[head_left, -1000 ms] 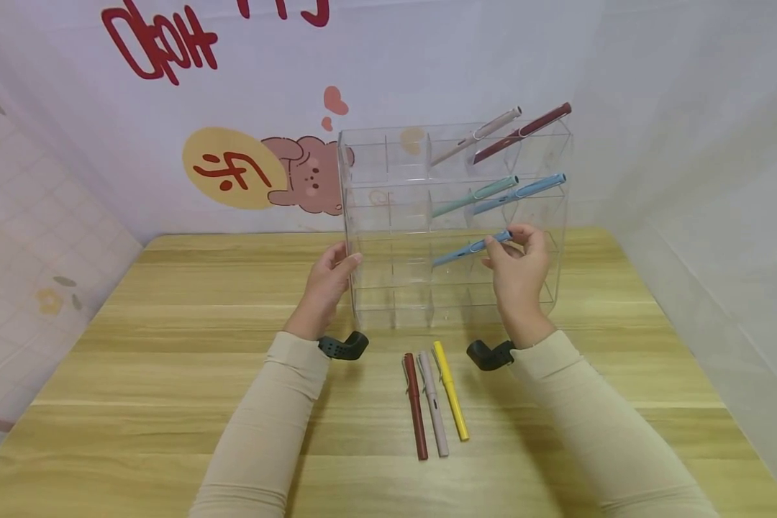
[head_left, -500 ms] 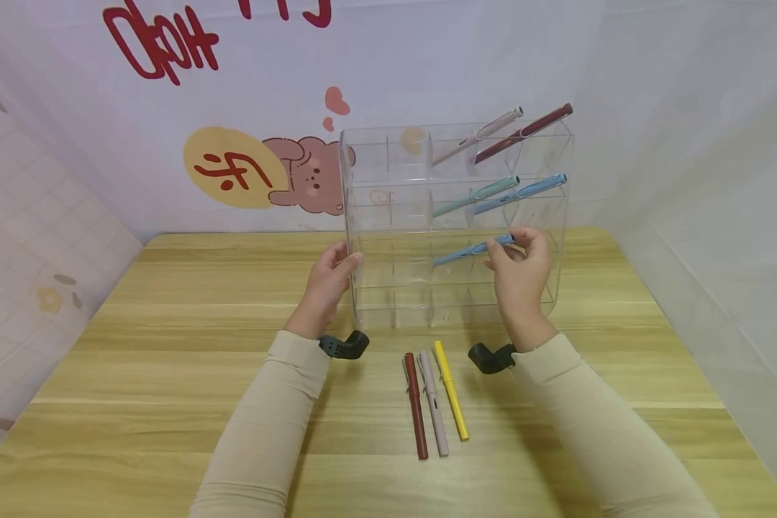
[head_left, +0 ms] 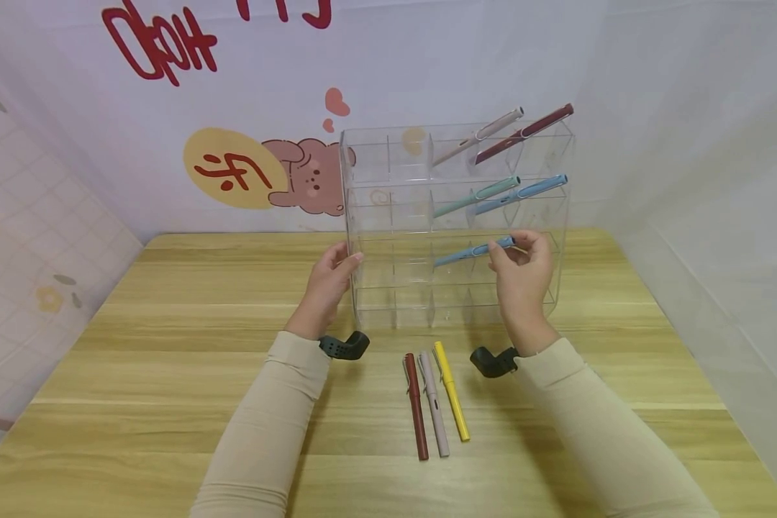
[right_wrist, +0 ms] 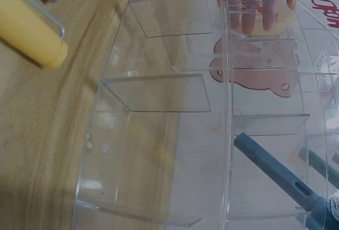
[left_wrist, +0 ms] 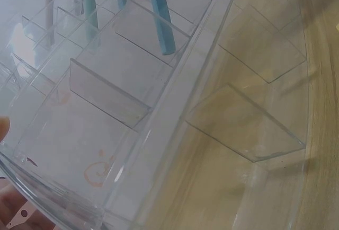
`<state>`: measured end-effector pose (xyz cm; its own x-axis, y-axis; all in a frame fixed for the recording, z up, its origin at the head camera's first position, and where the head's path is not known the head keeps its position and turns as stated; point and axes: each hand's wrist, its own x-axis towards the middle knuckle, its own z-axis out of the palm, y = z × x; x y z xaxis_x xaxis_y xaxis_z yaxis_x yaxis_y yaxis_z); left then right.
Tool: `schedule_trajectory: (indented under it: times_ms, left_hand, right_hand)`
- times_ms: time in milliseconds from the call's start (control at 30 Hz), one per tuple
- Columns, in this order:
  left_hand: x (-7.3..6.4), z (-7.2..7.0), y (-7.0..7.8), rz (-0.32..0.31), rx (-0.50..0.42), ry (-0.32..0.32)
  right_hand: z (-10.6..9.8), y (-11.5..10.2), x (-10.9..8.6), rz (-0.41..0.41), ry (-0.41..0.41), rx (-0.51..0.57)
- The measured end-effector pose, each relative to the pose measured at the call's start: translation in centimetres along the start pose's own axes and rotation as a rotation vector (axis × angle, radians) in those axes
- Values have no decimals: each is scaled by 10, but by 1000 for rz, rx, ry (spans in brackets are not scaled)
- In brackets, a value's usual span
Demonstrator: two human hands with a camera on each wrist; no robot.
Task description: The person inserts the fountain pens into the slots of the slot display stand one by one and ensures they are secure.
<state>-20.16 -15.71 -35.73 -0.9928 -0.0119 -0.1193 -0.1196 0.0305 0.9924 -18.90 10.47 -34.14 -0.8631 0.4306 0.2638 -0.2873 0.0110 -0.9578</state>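
A clear, tiered pen rack with compartments stands at the back of the table. My left hand grips its left side, thumb in front and fingers behind. With thumb and fingers, my right hand pinches the cap end of a blue pen. That pen slants into a compartment of the third tier from the top; in the right wrist view the blue pen has its lower end near the tier's front wall. On the second tier lean a green pen and another blue pen.
A pale pink pen and a dark red pen lean in the top tier. In front of the rack, a brown-red pen, a light mauve pen and a yellow pen lie on the wooden table.
My right hand has shifted slightly down and to the right, with the cap end of the blue pen lowering a little. My left hand stays on the rack's side.
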Motion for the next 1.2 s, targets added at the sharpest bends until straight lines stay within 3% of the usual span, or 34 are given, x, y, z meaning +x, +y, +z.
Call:
schedule_trajectory:
  times_ms: [367, 533, 700, 900, 1067, 1200]
  left_hand:
    - [-2, -1, 1, 11, 8, -7]
    - [-2, -1, 0, 20, 3, -15]
    - [-1, -1, -2, 26, 0, -11]
    - [-1, -1, -3, 30, -2, -12]
    - [-2, -1, -3, 25, -5, -7]
    - [-3, -2, -3, 17, -3, 2]
  right_hand:
    - [-14, -6, -9, 19, -18, 17]
    - [-24, -6, -19, 76, -48, -86]
    - [-31, -4, -34, 158, -158, -194]
    - [-34, 5, -53, 192, -305, -311]
    - [-32, 14, -61, 243, -359, -366]
    - [-30, 19, -66, 230, -395, -396]
